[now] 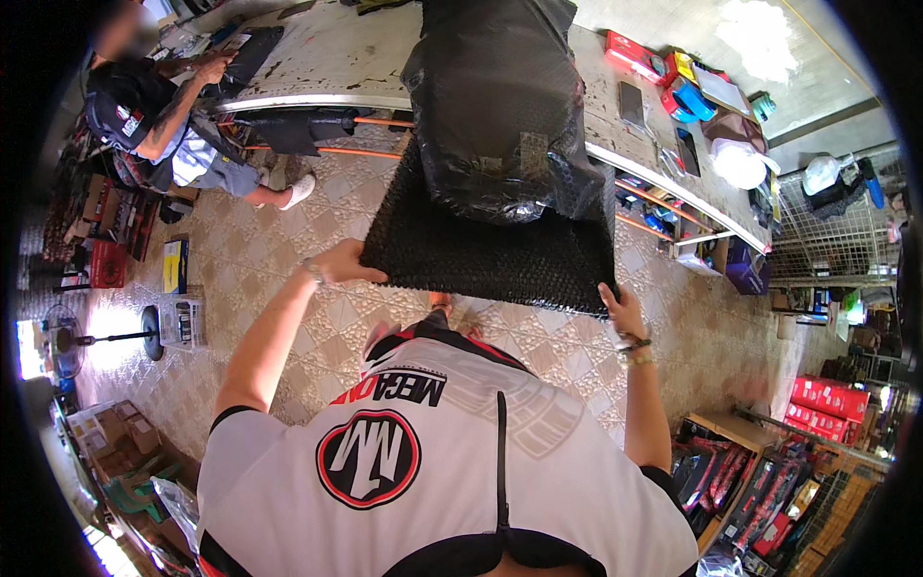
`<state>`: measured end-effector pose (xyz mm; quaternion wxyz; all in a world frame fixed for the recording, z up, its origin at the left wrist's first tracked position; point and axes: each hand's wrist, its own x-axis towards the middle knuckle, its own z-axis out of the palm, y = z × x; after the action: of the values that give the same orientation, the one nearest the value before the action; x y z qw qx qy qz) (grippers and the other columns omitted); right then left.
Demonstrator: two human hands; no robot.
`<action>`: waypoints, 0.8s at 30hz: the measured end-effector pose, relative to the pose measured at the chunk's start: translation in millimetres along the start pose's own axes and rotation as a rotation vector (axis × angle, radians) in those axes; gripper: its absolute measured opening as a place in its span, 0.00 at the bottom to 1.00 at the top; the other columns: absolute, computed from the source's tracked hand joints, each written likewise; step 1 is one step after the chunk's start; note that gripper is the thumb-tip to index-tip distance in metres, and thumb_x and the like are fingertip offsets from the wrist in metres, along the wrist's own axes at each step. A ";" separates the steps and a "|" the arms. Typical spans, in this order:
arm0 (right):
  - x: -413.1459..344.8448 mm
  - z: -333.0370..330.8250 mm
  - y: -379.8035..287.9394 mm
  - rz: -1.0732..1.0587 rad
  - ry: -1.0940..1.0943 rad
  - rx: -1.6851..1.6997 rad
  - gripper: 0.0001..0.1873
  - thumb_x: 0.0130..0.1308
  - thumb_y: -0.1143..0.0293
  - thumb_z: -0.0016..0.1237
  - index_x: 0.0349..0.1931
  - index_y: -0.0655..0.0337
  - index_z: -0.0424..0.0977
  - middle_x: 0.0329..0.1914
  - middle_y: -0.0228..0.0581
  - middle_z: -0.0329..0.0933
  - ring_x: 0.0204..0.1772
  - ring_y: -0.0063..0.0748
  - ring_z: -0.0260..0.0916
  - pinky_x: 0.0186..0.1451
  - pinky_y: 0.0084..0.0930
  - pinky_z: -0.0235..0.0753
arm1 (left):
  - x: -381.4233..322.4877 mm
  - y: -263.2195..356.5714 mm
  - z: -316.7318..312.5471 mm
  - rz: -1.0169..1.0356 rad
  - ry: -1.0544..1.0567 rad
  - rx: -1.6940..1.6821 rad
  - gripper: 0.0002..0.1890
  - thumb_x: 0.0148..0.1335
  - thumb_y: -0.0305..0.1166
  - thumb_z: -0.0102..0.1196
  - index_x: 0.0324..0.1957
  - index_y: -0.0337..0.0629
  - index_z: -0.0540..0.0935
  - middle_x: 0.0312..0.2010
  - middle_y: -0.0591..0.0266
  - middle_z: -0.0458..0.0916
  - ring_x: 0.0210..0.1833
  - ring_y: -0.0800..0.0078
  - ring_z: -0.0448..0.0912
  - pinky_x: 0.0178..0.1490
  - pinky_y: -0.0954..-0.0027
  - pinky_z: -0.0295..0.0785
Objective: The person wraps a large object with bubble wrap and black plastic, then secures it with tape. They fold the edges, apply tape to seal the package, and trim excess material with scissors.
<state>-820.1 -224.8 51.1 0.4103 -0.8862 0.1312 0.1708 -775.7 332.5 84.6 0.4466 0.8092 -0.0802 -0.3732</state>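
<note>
A large package [497, 108] wrapped in black plastic lies on the worktable, its near end reaching over the front edge. Beneath it a sheet of black bubble wrap [490, 256] hangs out toward me. My left hand [347, 264] grips the left corner of this sheet, thumb along its near edge. At the right corner, my right hand [621, 310] pinches the same edge. Between both hands the sheet is spread wide. Strips of clear tape [533, 155] show on the package's near part.
On the worktable [602, 108] at right are a phone [687, 151], a tape roll [689, 101] and red boxes [634, 56]. A co-worker [159, 115] handles a black parcel [252, 58] at left. A stand fan [108, 337] and a crate [182, 324] stand on the floor.
</note>
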 end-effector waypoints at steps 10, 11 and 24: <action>-29.7 -46.4 -77.7 -0.316 0.249 0.099 0.17 0.64 0.59 0.57 0.34 0.67 0.72 0.23 0.25 0.68 0.28 0.15 0.58 0.29 0.19 0.60 | -19.6 37.1 7.1 0.263 0.306 -0.250 0.35 0.55 0.31 0.68 0.63 0.34 0.67 0.56 0.60 0.76 0.55 0.76 0.73 0.61 0.69 0.67; -26.6 -48.1 -76.7 -0.295 0.258 0.077 0.17 0.65 0.59 0.56 0.32 0.66 0.71 0.21 0.25 0.65 0.27 0.15 0.56 0.28 0.19 0.58 | -20.0 32.7 8.2 0.178 0.329 -0.345 0.34 0.55 0.31 0.68 0.62 0.34 0.69 0.55 0.61 0.77 0.54 0.77 0.74 0.60 0.70 0.68; -48.3 -72.3 -67.7 -0.050 -0.348 -0.004 0.35 0.54 0.57 0.66 0.58 0.68 0.70 0.52 0.36 0.77 0.54 0.28 0.71 0.60 0.30 0.68 | -44.9 44.7 3.4 0.205 0.128 -0.173 0.36 0.50 0.28 0.71 0.62 0.34 0.69 0.59 0.60 0.74 0.63 0.75 0.66 0.68 0.66 0.59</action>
<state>-824.7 -233.6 160.8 0.4293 -0.8470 0.0358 0.3115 -800.6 324.7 142.3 0.5546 0.7775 -0.1011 -0.2787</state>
